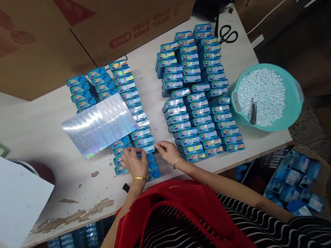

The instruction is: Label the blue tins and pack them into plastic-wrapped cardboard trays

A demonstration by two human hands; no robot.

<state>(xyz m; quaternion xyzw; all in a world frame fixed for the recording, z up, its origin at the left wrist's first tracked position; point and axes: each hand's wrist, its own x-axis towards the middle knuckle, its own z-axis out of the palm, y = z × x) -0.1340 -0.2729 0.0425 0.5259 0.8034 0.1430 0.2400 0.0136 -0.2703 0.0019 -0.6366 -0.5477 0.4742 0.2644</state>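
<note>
My left hand [135,162] and my right hand [168,154] are at either end of a small shiny sticker strip [149,148], each with fingers pinched at its edge. The strip lies along the top edge of a blue box in the middle row near me. A silvery holographic sticker sheet [100,127] rests across the left rows of blue boxes [80,88], just beyond my left hand. Boxes in the row beyond my hands [127,87] carry shiny strips on their upper edges. Nearest the table's front edge, box ends [153,174] show round blue marks.
Several rows of blue boxes [196,97] stand at right. Beyond them are a turquoise basin [296,103] of small white pieces with a metal scoop [253,112], and black scissors [228,35]. A large carton [41,39] borders the back; white paper [8,198] covers a round container at left.
</note>
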